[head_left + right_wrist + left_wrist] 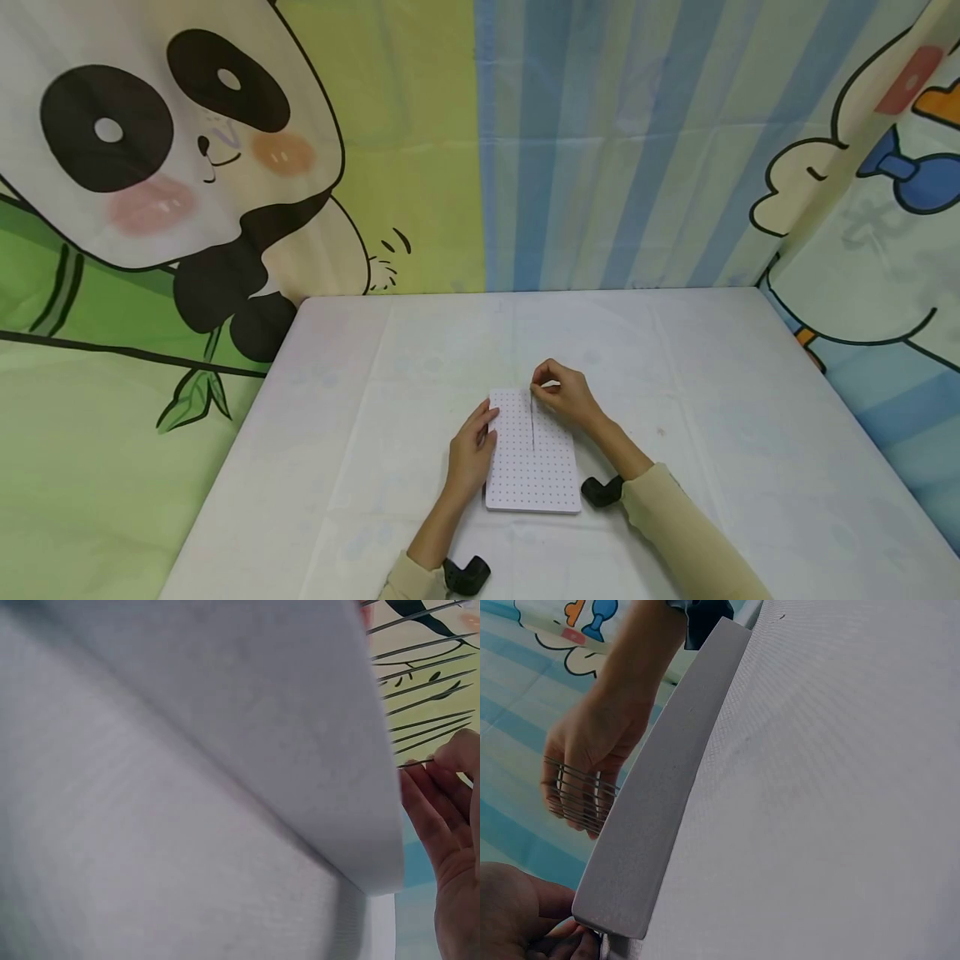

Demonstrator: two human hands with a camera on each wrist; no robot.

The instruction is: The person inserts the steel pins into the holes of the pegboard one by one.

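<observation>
A white pegboard (531, 479) with rows of small holes lies on the table, and a line of thin metal pins (427, 682) stands up from it. In the head view these pins merge into one narrow dark line. My left hand (472, 454) holds the board's left edge near its far corner; some of its fingers are hidden in the left wrist view. At the board's far edge my right hand (566, 396) pinches a thin pin (416, 763) between thumb and fingertip. That pin's lower end is close to the board, at the end of the row.
A white cloth covers the table (360, 467). Behind it hangs a printed curtain (600, 150) with a panda and stripes. Black wrist-worn devices (467, 575) sit by both cuffs.
</observation>
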